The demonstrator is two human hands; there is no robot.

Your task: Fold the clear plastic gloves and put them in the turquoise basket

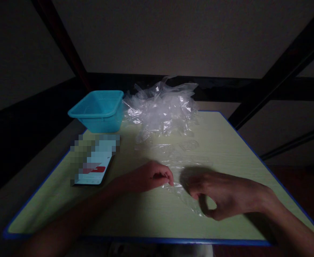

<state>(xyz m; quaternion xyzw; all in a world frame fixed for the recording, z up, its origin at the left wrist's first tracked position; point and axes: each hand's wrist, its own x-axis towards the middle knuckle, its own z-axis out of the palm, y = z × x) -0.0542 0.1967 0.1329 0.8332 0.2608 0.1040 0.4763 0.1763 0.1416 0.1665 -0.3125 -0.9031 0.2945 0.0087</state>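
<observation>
A thin sheet of clear plastic, which looks like a disposable glove (185, 198), lies flat on the table between my hands. My left hand (153, 176) is closed in a pinch at its left edge, fingertips down by the film. On the other side, my right hand (223, 194) has its fingers curled, thumb and forefinger meeting in a ring at the film's lower right edge. More flat clear film (170, 153) stretches out beyond my hands. Behind it rises a loose, crumpled heap of clear plastic gloves (164, 110).
A blue plastic basket (96, 119) stands at the table's far left corner, beside the heap. Nearer on the left lies a phone (95, 171) with a lit, partly blurred screen. The pale table (135, 221) has a blue edge; a wall and dark bars stand behind.
</observation>
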